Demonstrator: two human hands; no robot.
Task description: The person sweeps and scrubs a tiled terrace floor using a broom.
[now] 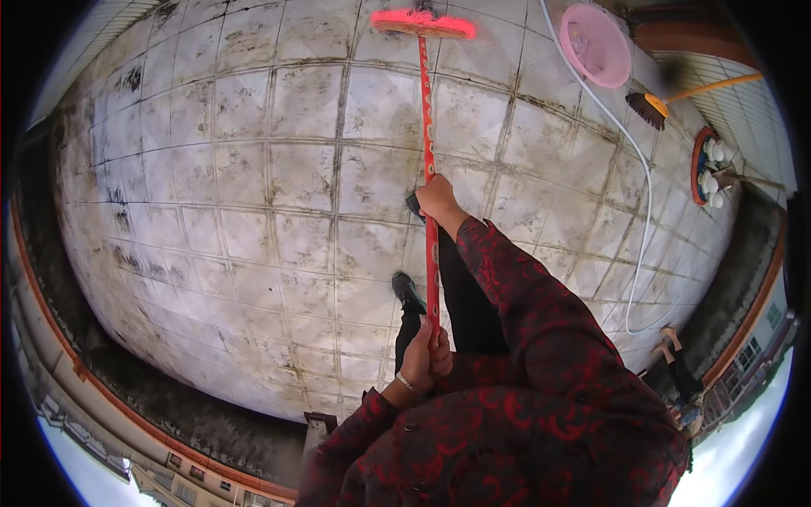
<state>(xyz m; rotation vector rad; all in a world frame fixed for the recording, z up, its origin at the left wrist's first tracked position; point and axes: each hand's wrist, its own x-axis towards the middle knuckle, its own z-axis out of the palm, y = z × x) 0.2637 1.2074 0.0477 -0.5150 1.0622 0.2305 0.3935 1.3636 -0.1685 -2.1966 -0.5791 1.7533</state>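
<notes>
A long red broom handle runs down the middle of the head view, ending at the top in a wide head with bright pink bristles that lies on the stained tiled floor. My right hand is wrapped round the handle about halfway along. Lower down, near my body, my left hand grips the handle's end. The sleeves on both arms are dark with a red pattern. Dark shoes show beside the handle.
A pink basin stands at the upper right, beside a pale hose curving down the floor. A yellow-handled brush and a red tray with white items are further right. Another person is at the lower right.
</notes>
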